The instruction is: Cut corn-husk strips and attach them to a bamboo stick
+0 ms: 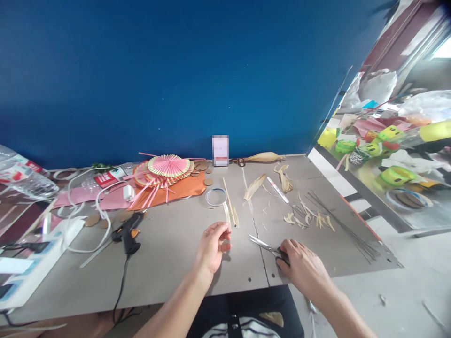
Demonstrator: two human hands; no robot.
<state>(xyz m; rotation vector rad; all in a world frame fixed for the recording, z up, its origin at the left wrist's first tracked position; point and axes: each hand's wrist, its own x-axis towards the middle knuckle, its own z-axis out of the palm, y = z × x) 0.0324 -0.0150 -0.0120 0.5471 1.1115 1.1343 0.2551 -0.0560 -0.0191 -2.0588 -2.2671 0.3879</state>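
One pair of scissors (261, 243) sits in the right hand (303, 261).

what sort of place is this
Probably a craft workspace: a glue gun and pleated paper fans lie on the table, and the right hand holds scissors.

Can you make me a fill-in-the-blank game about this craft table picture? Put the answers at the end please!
1. The right hand is holding a pair of ____.
2. The big wall behind the table is coloured ____.
3. In the picture, the black hot glue gun lies to the ____ of the left hand.
4. The glue gun's trigger is coloured ____.

Missing words: scissors; blue; left; orange.
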